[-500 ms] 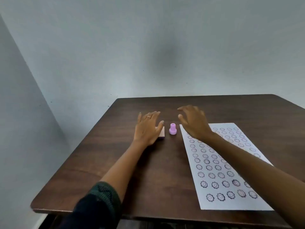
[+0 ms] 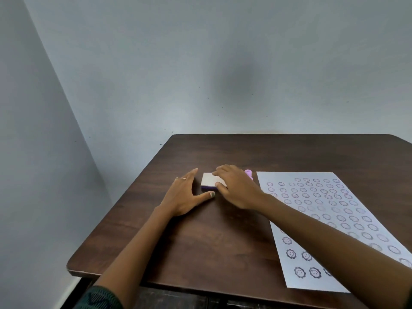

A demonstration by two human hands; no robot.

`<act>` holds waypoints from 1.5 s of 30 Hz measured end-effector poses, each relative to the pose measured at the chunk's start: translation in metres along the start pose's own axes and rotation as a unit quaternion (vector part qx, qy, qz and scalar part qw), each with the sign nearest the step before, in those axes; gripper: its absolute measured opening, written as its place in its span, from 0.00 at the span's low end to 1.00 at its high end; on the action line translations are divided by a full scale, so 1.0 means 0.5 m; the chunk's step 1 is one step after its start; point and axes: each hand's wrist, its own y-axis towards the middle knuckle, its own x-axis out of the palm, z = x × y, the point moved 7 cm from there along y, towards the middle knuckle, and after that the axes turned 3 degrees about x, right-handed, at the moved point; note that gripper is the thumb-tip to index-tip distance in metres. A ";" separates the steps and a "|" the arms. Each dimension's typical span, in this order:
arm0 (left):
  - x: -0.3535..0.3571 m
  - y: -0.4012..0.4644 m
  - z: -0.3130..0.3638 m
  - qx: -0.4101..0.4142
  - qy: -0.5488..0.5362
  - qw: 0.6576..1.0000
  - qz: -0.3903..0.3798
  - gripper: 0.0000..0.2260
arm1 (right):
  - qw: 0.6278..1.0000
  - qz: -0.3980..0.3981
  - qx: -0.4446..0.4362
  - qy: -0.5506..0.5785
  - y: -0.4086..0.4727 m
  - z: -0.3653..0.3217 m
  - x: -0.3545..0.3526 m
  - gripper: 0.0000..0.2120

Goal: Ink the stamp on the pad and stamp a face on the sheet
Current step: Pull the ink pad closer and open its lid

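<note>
A small rectangular ink pad (image 2: 208, 179) with a pale lid and purple base lies on the dark wooden table (image 2: 223, 241). My right hand (image 2: 238, 189) reaches across it: fingertips on the lid's top, thumb against its front edge. My left hand (image 2: 184, 197) lies flat just left of the pad with fingers spread, the thumb tip in front of the pad and a small gap between them. The pink stamp (image 2: 248, 173) stands behind my right hand, mostly hidden. The white sheet (image 2: 361, 206), covered with several rows of stamped faces, lies to the right under my right forearm.
The table's left edge and rounded near-left corner (image 2: 73, 267) are close to my left forearm. A grey wall stands behind the table's far edge. Bare wood lies between the pad and the near edge.
My left hand has slid off the pad to its left side, uncovering the lid. My right hand has moved left from above the stamp onto the pad.
</note>
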 end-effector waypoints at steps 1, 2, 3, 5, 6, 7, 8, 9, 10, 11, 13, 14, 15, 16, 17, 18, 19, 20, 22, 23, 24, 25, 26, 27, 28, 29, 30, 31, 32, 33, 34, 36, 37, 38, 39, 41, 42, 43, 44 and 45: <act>-0.001 -0.004 -0.004 0.003 0.007 1.000 -0.005 0.43 | 1.000 -0.015 0.005 -0.011 0.010 0.000 0.011 0.18; -0.003 -0.007 -0.007 0.004 0.014 1.000 -0.009 0.43 | 0.999 -0.030 0.015 -0.023 0.018 0.002 0.019 0.19; -0.004 -0.010 -0.011 0.006 0.018 1.000 -0.011 0.43 | 0.998 -0.048 0.024 -0.033 0.026 0.006 0.028 0.21; -0.004 -0.016 -0.016 0.006 0.024 1.000 -0.017 0.43 | 0.995 -0.083 0.042 -0.046 0.036 0.015 0.046 0.22; -0.004 -0.019 -0.018 0.007 0.026 0.999 -0.021 0.43 | 0.993 -0.095 0.049 -0.049 0.037 0.018 0.053 0.22; -0.003 -0.022 -0.017 0.009 0.029 0.999 -0.023 0.43 | 0.992 -0.101 0.056 -0.050 0.037 0.022 0.057 0.22; -0.003 -0.024 -0.017 0.010 0.030 0.999 -0.024 0.43 | 0.992 -0.099 0.060 -0.048 0.037 0.023 0.060 0.22; -0.002 -0.026 -0.018 0.011 0.031 0.999 -0.024 0.43 | 0.993 -0.093 0.061 -0.044 0.037 0.024 0.061 0.21; -0.002 -0.029 -0.019 0.011 0.030 0.999 -0.025 0.43 | 0.993 -0.087 0.061 -0.042 0.035 0.022 0.061 0.21; -0.002 -0.031 -0.019 0.011 0.029 0.999 -0.026 0.43 | 0.994 -0.084 0.059 -0.040 0.033 0.019 0.060 0.21; -0.002 -0.035 -0.019 0.013 0.029 0.999 -0.027 0.43 | 0.995 -0.078 0.049 -0.036 0.026 0.012 0.058 0.21; -0.001 -0.037 -0.019 0.014 0.029 0.999 -0.029 0.43 | 0.996 -0.075 0.042 -0.034 0.021 0.008 0.056 0.21; 0.000 -0.040 -0.018 0.016 0.027 0.999 -0.031 0.43 | 0.996 -0.072 0.037 -0.032 0.015 0.002 0.055 0.21; 0.001 -0.043 -0.018 0.019 0.025 0.999 -0.032 0.44 | 0.997 -0.069 0.030 -0.028 0.009 -0.004 0.053 0.21; 0.001 -0.047 -0.017 0.022 0.022 0.999 -0.034 0.44 | 0.997 -0.066 0.022 -0.025 0.002 -0.010 0.051 0.21; 0.001 -0.051 -0.016 0.025 0.021 0.999 -0.034 0.44 | 0.998 -0.065 0.015 -0.023 -0.005 -0.017 0.050 0.21; 0.001 -0.057 -0.016 0.028 0.019 0.999 -0.034 0.44 | 0.998 -0.064 0.008 -0.021 -0.012 -0.024 0.049 0.21; 0.001 -0.062 -0.016 0.030 0.017 0.999 -0.034 0.44 | 0.998 -0.062 0.002 -0.019 -0.018 -0.031 0.048 0.22; 0.000 -0.072 -0.016 0.034 0.010 0.999 -0.034 0.44 | 0.998 -0.057 -0.012 -0.018 -0.033 -0.043 0.045 0.22; 0.000 -0.078 -0.015 0.037 0.007 0.999 -0.036 0.43 | 0.998 -0.056 -0.017 -0.016 -0.040 -0.049 0.044 0.22; -0.001 -0.084 -0.014 0.040 0.006 0.998 -0.037 0.43 | 0.998 -0.055 -0.023 -0.014 -0.047 -0.055 0.044 0.22; -0.002 -0.091 -0.013 0.043 0.005 0.998 -0.038 0.42 | 0.998 -0.055 -0.027 -0.011 -0.054 -0.059 0.044 0.22; -0.003 -0.097 -0.013 0.045 0.003 0.998 -0.038 0.41 | 0.998 -0.056 -0.032 -0.008 -0.061 -0.064 0.044 0.22; -0.005 -0.103 -0.012 0.047 0.000 0.998 -0.037 0.40 | 0.998 -0.055 -0.036 -0.006 -0.066 -0.068 0.043 0.22; -0.008 -0.110 -0.012 0.048 -0.004 0.998 -0.035 0.40 | 0.998 -0.054 -0.040 -0.005 -0.072 -0.072 0.043 0.22; -0.010 -0.116 -0.011 0.048 -0.009 0.998 -0.034 0.39 | 0.998 -0.051 -0.044 -0.004 -0.077 -0.075 0.042 0.22; -0.013 -0.121 -0.011 0.048 -0.014 0.998 -0.033 0.38 | 0.998 -0.048 -0.048 -0.003 -0.082 -0.079 0.041 0.22; -0.015 -0.125 -0.011 0.048 -0.018 0.998 -0.034 0.38 | 0.998 -0.046 -0.051 -0.002 -0.087 -0.081 0.041 0.22; -0.017 -0.128 -0.011 0.047 -0.022 0.998 -0.035 0.37 | 0.998 -0.045 -0.052 -0.001 -0.091 -0.083 0.039 0.22; -0.018 -0.131 -0.011 0.046 -0.025 0.998 -0.037 0.37 | 0.998 -0.047 -0.052 0.001 -0.094 -0.084 0.039 0.22; -0.019 -0.134 -0.011 0.044 -0.029 0.998 -0.037 0.37 | 0.997 -0.053 -0.052 0.003 -0.097 -0.084 0.039 0.22; -0.022 -0.138 -0.013 0.039 -0.039 0.998 -0.037 0.36 | 0.996 -0.073 -0.050 0.009 -0.099 -0.084 0.040 0.23; -0.022 -0.140 -0.013 0.037 -0.042 0.998 -0.037 0.35 | 0.995 -0.085 -0.048 0.018 -0.100 -0.082 0.039 0.23; -0.022 -0.140 -0.013 0.037 -0.044 0.998 -0.036 0.34 | 0.994 -0.098 -0.045 0.034 -0.101 -0.080 0.038 0.23; -0.022 -0.140 -0.013 0.038 -0.043 0.998 -0.036 0.34 | 0.992 -0.111 -0.041 0.052 -0.103 -0.077 0.036 0.24; -0.021 -0.138 -0.013 0.040 -0.039 0.998 -0.035 0.33 | 0.988 -0.127 -0.037 0.083 -0.107 -0.069 0.027 0.26; -0.021 -0.137 -0.013 0.040 -0.039 0.998 -0.035 0.33 | 0.987 -0.127 -0.039 0.090 -0.108 -0.066 0.020 0.26; -0.021 -0.137 -0.014 0.040 -0.039 0.998 -0.034 0.33 | 0.987 -0.122 -0.044 0.093 -0.109 -0.063 0.014 0.25; -0.021 -0.136 -0.014 0.039 -0.039 0.998 -0.033 0.33 | 0.987 -0.118 -0.046 0.095 -0.110 -0.061 0.009 0.23; -0.021 -0.136 -0.015 0.040 -0.038 0.998 -0.032 0.33 | 0.987 -0.116 -0.046 0.097 -0.111 -0.058 0.005 0.22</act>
